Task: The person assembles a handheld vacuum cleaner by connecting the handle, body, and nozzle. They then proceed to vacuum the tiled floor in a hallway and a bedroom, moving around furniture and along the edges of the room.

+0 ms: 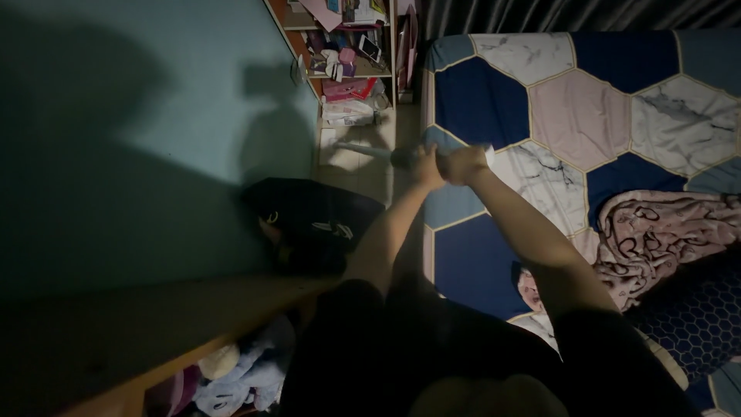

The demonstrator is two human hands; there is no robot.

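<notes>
Both my arms reach forward to the near edge of a bed [617,100] covered in a sheet of navy, pink and marble hexagons. My left hand [427,164] is closed around the dark end of a pale rod [367,150] that sticks out to the left over the floor. Pressed against it, my right hand [465,164] is curled at the mattress edge, and a small white bit [485,151] shows just past its fingers. What the right hand holds is hidden.
A pink patterned blanket [668,232] lies bunched on the bed's right. A cluttered shelf unit [347,54] stands at the back by the teal wall [131,139]. A black bag [312,220] sits on the floor. Soft toys [235,378] fill a wooden ledge, bottom left.
</notes>
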